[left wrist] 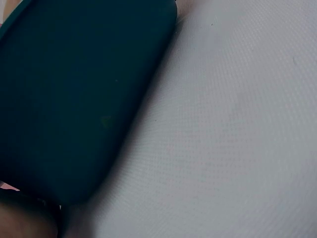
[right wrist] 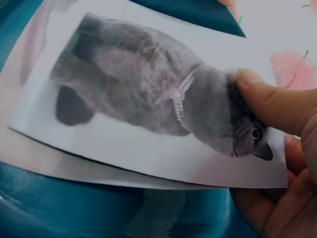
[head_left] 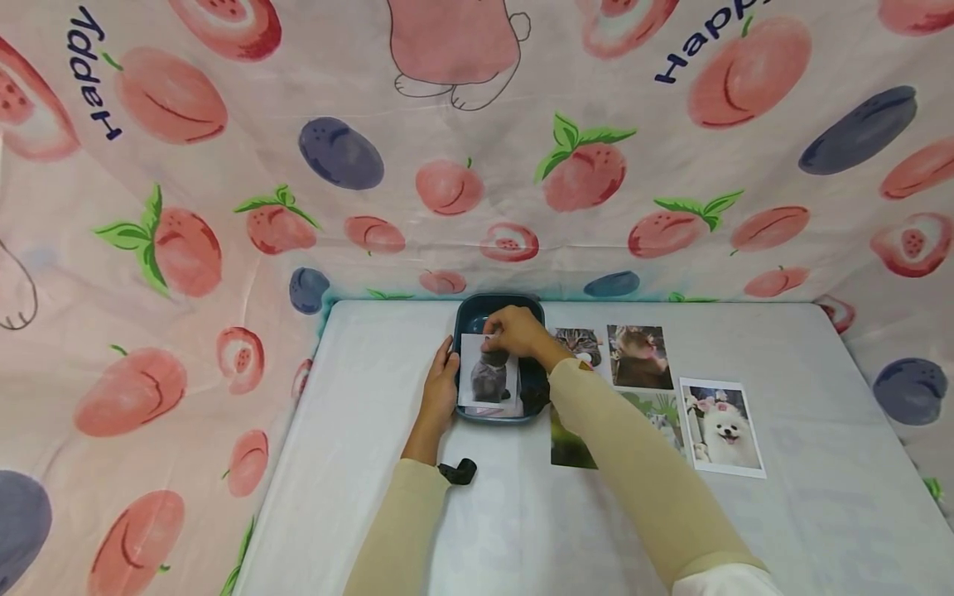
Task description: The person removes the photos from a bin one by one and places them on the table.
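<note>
My right hand (head_left: 517, 333) pinches the top end of a photo card of a grey cat (head_left: 489, 382), thumb on its face and fingers behind. The card is held over a dark teal plastic basin (head_left: 538, 305), and in the right wrist view it bends slightly. Beneath it lies another pale card (right wrist: 29, 144), mostly hidden. At the basin's left side, my left hand (head_left: 438, 393) grips the rim and wall. The left wrist view is filled mostly by the basin's outer wall (left wrist: 74, 99), with the hand largely out of sight.
Right of the basin lie several photo cards: a tabby cat (head_left: 575, 339), a brown furry animal (head_left: 639, 358), a green picture (head_left: 570, 443) partly under my right sleeve, and a white fluffy dog (head_left: 723, 434). A fruit-printed cloth (head_left: 447, 141) hangs behind the white table (head_left: 358, 397).
</note>
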